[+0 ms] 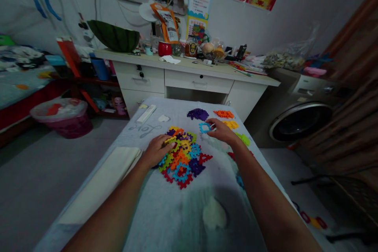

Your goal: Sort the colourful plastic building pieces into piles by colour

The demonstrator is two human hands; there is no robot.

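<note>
A mixed heap of flat, notched plastic building pieces point(180, 161) in several colours lies in the middle of the cloth-covered table. At its left side is my left hand point(158, 150), with thumb and forefinger closed about a yellow building piece point(170, 140). My right hand point(220, 130) reaches past the heap and pinches a light blue building piece point(203, 127) by its right side. Just beyond that is a purple pile point(197, 114). Orange pieces point(223, 114), yellow pieces point(232, 125) and green pieces point(243, 139) form separate groups to the right. My right forearm partly covers red and blue pieces.
A folded cream cloth point(103, 181) and a white box point(147, 114) rest along the table's left side. Behind stands a cluttered white desk point(189, 63) bearing a cut watermelon point(113, 36). A washing machine point(295, 106) is at right, a pink basket point(65, 122) at left.
</note>
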